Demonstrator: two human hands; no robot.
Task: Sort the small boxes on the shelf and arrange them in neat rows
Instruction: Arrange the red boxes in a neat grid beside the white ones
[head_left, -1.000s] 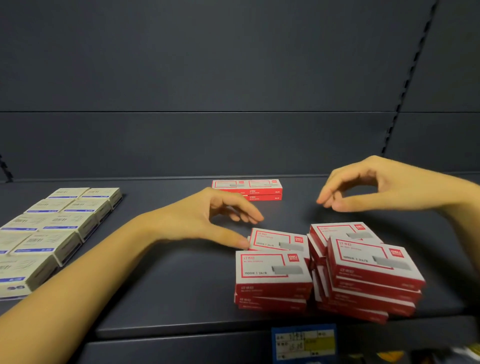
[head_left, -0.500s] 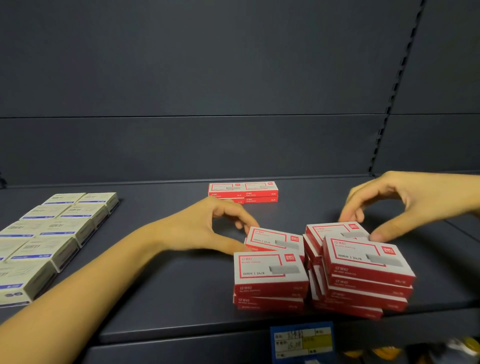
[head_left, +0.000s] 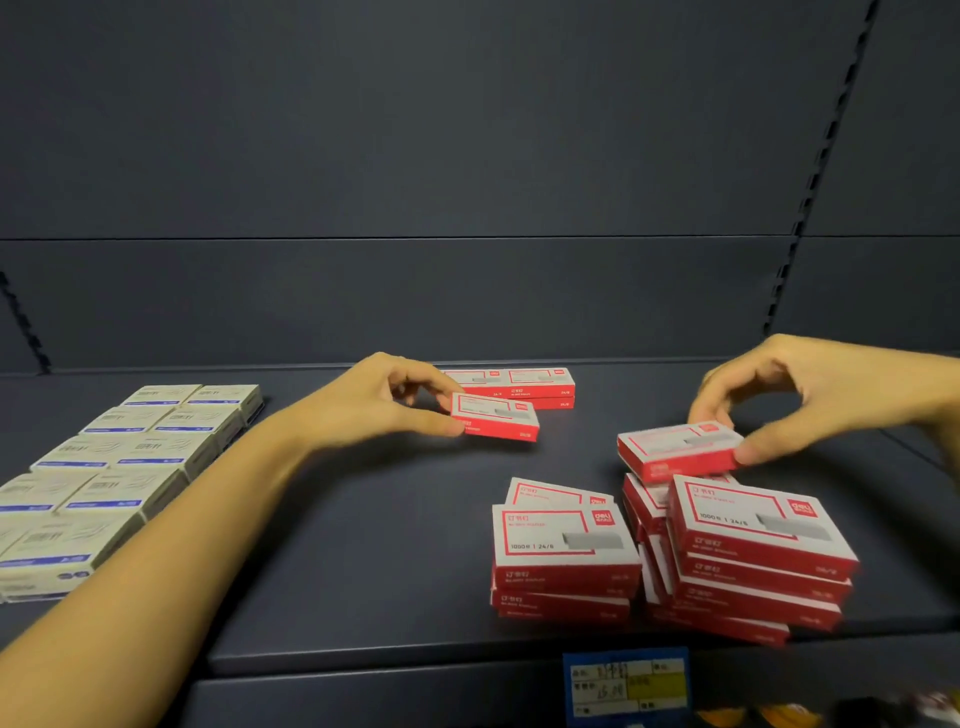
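My left hand (head_left: 384, 402) pinches a red and white box (head_left: 496, 423) between thumb and fingers, just above the shelf (head_left: 363, 545) and in front of a short row of red boxes (head_left: 511, 387) stacked two high at the back. My right hand (head_left: 810, 395) grips another red box (head_left: 678, 449) lifted off the loose pile of red boxes (head_left: 748, 561) at the front right. A smaller stack of red boxes (head_left: 563, 551) stands left of that pile.
Several white and blue boxes (head_left: 114, 467) lie in two neat rows at the left of the shelf. A dark back panel (head_left: 467, 182) closes the shelf behind. A blue and yellow price tag (head_left: 626, 686) hangs on the shelf's front edge.
My left hand took a red box from the small stack and carried it toward the back row. My right hand came down on the pile and lifted its top rear box.
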